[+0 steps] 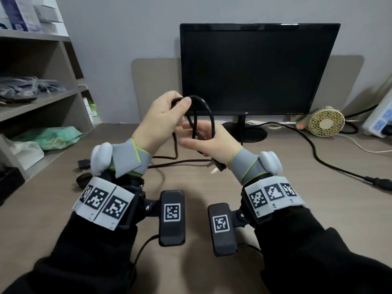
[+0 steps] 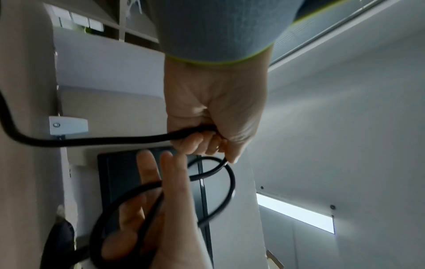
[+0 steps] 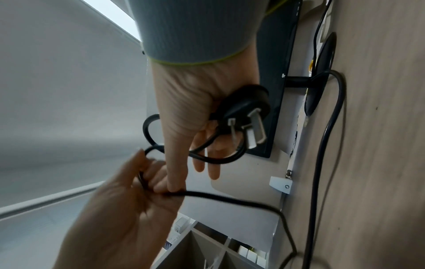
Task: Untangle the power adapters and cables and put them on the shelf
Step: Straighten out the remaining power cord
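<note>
A black power cable (image 1: 209, 111) is looped in coils in front of me above the desk. My left hand (image 1: 169, 111) grips the top of the loop between thumb and curled fingers (image 2: 202, 143). My right hand (image 1: 197, 136) lies inside the coils with two fingers straight, and the cable's three-pin plug (image 3: 246, 109) is held against the heel of its palm. From my left hand the rest of the cable (image 1: 180, 161) drops to the desk and runs left to a black connector (image 1: 83, 164) beside a dark round piece (image 1: 83, 180). The shelf (image 1: 42, 102) stands at the left.
A dark monitor (image 1: 254, 68) on a round stand fills the back of the desk (image 1: 191, 181). A small beige fan (image 1: 325, 122) and a white power strip (image 1: 379, 122) sit at the right. Another black cable (image 1: 314, 149) crosses the right side. Bags and boxes fill the shelf.
</note>
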Available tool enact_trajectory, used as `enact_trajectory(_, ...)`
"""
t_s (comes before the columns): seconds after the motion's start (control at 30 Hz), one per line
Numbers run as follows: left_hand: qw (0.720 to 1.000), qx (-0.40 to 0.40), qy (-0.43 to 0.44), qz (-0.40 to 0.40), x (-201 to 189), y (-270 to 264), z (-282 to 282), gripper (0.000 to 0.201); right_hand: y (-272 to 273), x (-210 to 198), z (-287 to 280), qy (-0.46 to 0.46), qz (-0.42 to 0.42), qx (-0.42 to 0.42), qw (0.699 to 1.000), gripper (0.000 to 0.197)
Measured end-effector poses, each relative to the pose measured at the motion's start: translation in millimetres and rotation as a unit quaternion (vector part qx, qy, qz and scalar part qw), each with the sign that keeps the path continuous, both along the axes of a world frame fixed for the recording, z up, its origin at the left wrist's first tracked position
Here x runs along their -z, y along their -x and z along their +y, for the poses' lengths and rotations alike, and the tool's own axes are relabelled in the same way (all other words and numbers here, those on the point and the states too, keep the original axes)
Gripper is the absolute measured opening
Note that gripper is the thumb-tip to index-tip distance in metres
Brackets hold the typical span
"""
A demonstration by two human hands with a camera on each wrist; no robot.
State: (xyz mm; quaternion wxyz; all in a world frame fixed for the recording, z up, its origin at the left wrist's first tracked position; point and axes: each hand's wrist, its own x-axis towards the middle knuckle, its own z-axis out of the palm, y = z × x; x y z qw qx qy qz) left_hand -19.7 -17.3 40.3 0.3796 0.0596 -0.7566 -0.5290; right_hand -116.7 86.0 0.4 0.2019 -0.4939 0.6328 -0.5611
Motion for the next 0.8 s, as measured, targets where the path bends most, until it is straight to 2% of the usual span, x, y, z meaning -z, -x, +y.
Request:
enact_trajectory(0.07,0.997,0.049,-0.065,0.002,0.9,4.5,10.5,0.029,-0.5,3.3,-4.0,0.024,-0.014,-0.017,0.999,0.022)
enact_trajectory(0.13,0.992,0.082,-0.093,0.002,2.0,7.7,16.8,0.025,-0.6,5.8,-6.4,0.031,0.015,0.002,0.999,0.022)
enact_trajectory(0.2,0.994,0.075,-0.075,0.0,2.7,9.9,19.7,0.024,-1.9,8.2,-9.7,0.034,0.042,0.022,0.998,0.017)
enact_trajectory(0.27,0.998,0.048,-0.042,-0.003,2.0,8.9,19.5,0.022,-4.1,6.1,-11.1,0.057,0.034,0.039,0.997,0.009)
enact_trajectory(0.33,1.0,0.015,-0.002,-0.013,7.1,9.1,12.9,0.013,-3.8,-1.8,-9.4,0.09,-0.034,0.053,0.994,0.009)
enact_trajectory(0.43,0.995,0.048,0.016,-0.088,22.2,13.4,-0.5,0.03,2.0,-17.3,-0.8,0.163,-0.128,0.054,0.977,0.013)
enact_trajectory(0.53,0.968,0.113,0.059,-0.215,39.1,18.5,4.4,0.046,9.2,-31.3,12.1,0.229,-0.204,0.065,0.95,0.015)
enact_trajectory(0.6,0.942,0.122,0.098,-0.298,47.0,20.6,9.0,0.052,14.9,-37.4,19.9,0.245,-0.253,0.067,0.933,0.014)
enact_trajectory(0.73,0.925,0.057,0.109,-0.358,56.0,17.1,-6.7,0.056,28.7,-41.5,32.0,0.263,-0.296,0.079,0.915,0.014)
enact_trajectory(0.8,0.94,0.009,0.083,-0.33,56.5,7.3,-24.1,0.061,38.9,-42.5,39.0,0.266,-0.294,0.106,0.912,0.014)
